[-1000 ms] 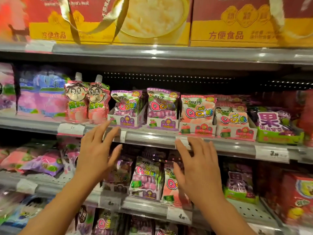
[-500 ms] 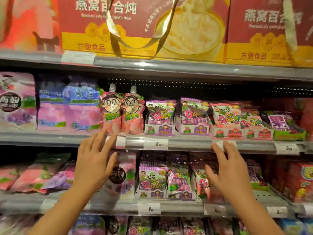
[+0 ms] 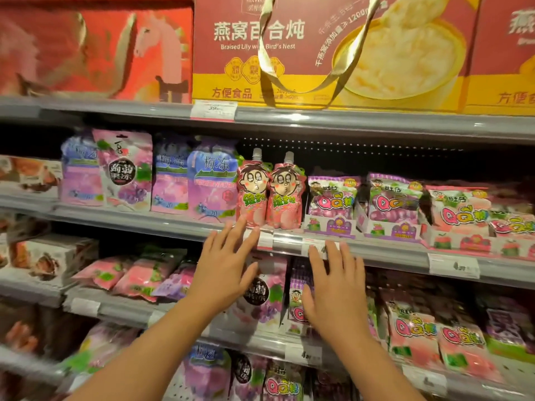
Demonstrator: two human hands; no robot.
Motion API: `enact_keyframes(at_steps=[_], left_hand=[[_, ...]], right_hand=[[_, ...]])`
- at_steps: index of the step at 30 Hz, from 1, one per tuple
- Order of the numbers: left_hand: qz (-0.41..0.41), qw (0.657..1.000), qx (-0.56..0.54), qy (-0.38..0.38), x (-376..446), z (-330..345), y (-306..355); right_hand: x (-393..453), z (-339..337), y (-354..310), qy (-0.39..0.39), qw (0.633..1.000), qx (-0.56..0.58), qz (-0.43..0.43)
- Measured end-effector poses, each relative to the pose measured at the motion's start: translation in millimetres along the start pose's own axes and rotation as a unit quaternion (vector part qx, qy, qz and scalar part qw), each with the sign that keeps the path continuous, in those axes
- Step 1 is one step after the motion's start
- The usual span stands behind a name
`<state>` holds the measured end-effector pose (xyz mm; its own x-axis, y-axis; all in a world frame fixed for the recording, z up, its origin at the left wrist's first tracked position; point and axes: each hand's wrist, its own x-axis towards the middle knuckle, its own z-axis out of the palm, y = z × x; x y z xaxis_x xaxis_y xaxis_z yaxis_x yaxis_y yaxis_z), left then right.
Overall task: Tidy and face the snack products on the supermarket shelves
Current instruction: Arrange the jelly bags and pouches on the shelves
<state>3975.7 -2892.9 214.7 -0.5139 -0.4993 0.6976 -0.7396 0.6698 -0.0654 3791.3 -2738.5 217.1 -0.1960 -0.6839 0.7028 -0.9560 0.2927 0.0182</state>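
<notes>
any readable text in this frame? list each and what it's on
"燕窝百合炖" and "Braised Lily with Bird's Nest": red and yellow gift box, top shelf.
"方便食品": same box, its yellow band.
"梅冻": blue and pink pouch.
"蒟蒻果冻": pink grape pouch.
"QQ糖": purple candy bag.
"39": white price tag; the rest is blurred.
Other price tags and the spouted pouches' green lettering: too blurred to read.

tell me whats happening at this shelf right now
A person faces supermarket snack shelves with both hands raised and open, holding nothing. The left hand reaches toward two pink spouted jelly pouches standing upright side by side at the shelf edge. The right hand hovers just below that edge, in front of candy bags on the shelf beneath. No product is gripped yet.
</notes>
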Motion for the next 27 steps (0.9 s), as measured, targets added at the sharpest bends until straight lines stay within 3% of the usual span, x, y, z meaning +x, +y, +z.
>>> enact_keyframes(at_steps=[4, 12, 21, 24, 27], left_hand=[[0.041, 0.999, -0.012, -0.004, -11, -4, -16], [-0.098, 0.995, -0.012, 0.013, -41, -7, -97], [-0.092, 0.99, -0.066, 0.078, -38, -23, -222], [-0.147, 0.963, -0.168, 0.152, -19, -35, -257], [-0.23, 0.917, -0.276, 0.174, 11, -54, -286]], right_hand=[[0, 7, -3, -0.002, 1.0, 0.006, 0.018], [-1, 16, 0, 0.031, 0.999, -0.02, 0.016], [4, 34, -29, 0.084, 0.991, 0.0, 0.099], [6, 40, -32, 0.096, 0.99, -0.007, 0.099], [8, 43, -33, 0.084, 0.988, -0.008, 0.126]])
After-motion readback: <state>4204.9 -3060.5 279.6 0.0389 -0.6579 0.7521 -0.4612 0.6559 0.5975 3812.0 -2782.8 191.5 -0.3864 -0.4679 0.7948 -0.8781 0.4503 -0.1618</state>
